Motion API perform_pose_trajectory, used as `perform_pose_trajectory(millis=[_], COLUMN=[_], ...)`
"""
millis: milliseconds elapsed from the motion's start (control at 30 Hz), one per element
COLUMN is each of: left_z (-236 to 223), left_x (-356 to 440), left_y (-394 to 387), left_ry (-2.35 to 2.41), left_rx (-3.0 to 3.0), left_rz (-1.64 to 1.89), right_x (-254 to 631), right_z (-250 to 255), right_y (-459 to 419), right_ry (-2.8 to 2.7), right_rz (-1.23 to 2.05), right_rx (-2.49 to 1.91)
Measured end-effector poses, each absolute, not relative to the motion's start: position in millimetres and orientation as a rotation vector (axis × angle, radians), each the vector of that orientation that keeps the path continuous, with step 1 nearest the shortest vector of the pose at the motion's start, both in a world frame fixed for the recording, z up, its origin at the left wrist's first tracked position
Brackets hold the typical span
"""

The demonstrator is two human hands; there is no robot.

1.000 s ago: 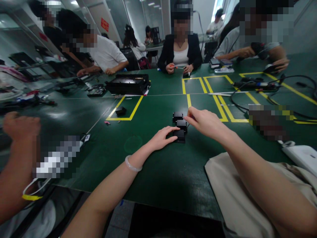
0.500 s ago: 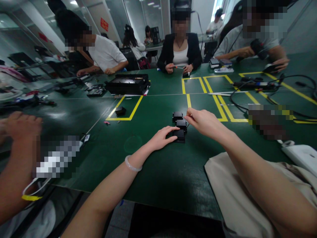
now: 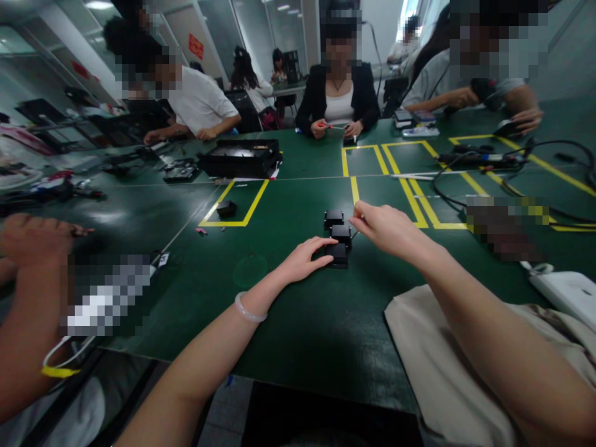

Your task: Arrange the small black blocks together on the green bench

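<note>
Three small black boxes stand close together in a row on the green table in front of me. My left hand (image 3: pixel 305 259) has its thumb and fingers around the nearest black box (image 3: pixel 340 253), with the fingertips reaching the edge of the middle black box (image 3: pixel 342 232). Behind these is the far black box (image 3: pixel 334 217), which neither hand touches. My right hand (image 3: pixel 384 225) is closed in a pinch just right of the row. From its fingers a thin metal shaft (image 3: pixel 355 234) slants down toward the middle box's right side; its handle is hidden in the fingers.
A black box (image 3: pixel 226 208) sits inside yellow tape at the left, before a large black tray (image 3: pixel 239 158). Beige cloth (image 3: pixel 414 329) and a white device (image 3: pixel 568 295) lie at the right. Cables (image 3: pixel 507 160) stretch beyond. Another person's arm (image 3: pixel 32 292) rests at the left; co-workers sit opposite.
My right hand has shifted very slightly to the right, the shaft still in its fingers. My left hand and the boxes stay put. The neighbour's hand at the left has moved a little.
</note>
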State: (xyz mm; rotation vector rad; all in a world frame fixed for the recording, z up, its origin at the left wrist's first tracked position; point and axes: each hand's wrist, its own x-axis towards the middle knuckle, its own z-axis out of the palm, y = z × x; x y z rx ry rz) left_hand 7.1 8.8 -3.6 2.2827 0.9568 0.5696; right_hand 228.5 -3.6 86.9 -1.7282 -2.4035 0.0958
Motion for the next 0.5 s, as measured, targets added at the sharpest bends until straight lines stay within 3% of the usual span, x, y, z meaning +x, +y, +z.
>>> perform_pose_trajectory(millis=[500], left_z=[-1.7], left_x=[7.4], left_y=[7.9], left_ry=[0.962], left_rx=[2.267], left_rz=[0.565], right_x=[227.9], right_z=[86.1], right_y=[-3.5], right_ry=[-2.377], right_rz=[0.168], right_rx=[-1.696])
